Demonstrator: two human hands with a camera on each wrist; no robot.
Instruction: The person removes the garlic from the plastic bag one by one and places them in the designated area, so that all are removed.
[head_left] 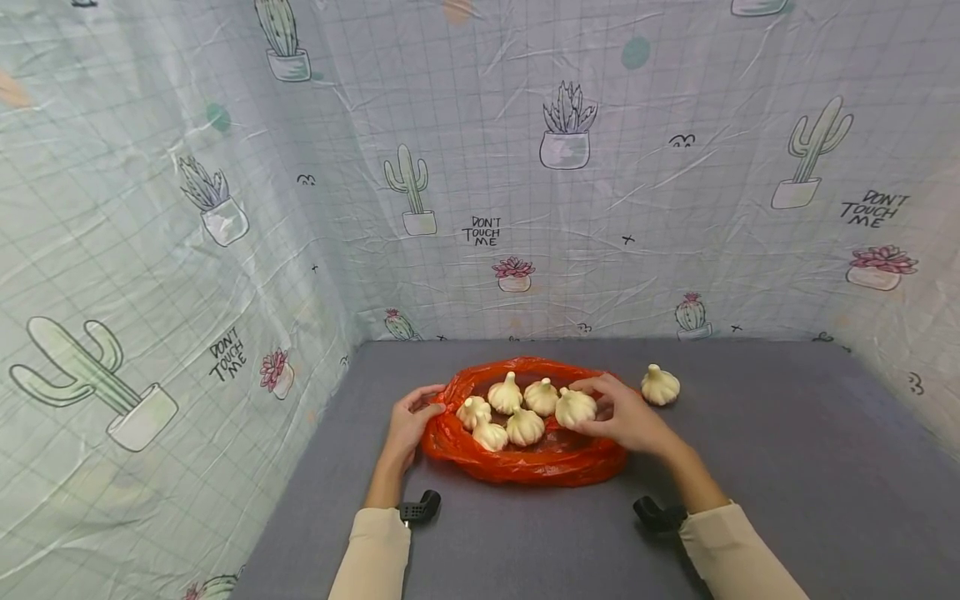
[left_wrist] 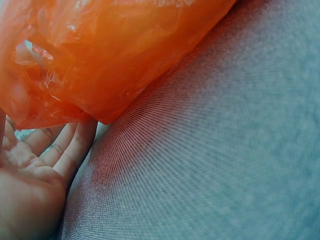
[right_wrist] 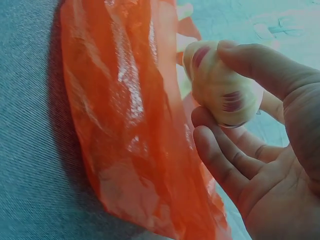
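Observation:
A red plastic bag (head_left: 517, 471) lies on the table with its mouth spread wide and its rim rolled. Several garlic bulbs (head_left: 525, 426) sit inside it, whitish with pointed stems. At the bag's left side my left hand (head_left: 411, 421) holds the rim, thumb on top; its fingers reach behind the orange-red film (left_wrist: 115, 55) in the left wrist view. My right hand (head_left: 622, 414) grips one garlic bulb (right_wrist: 225, 90) between thumb and fingers, over the right part of the bag opening. Purplish patches mark that bulb in the right wrist view.
Another garlic bulb (head_left: 660, 386) rests on the grey table (head_left: 540, 542), to the right of the bag and just beyond the right hand. A cactus-printed curtain (head_left: 480, 183) hangs behind and along the left side.

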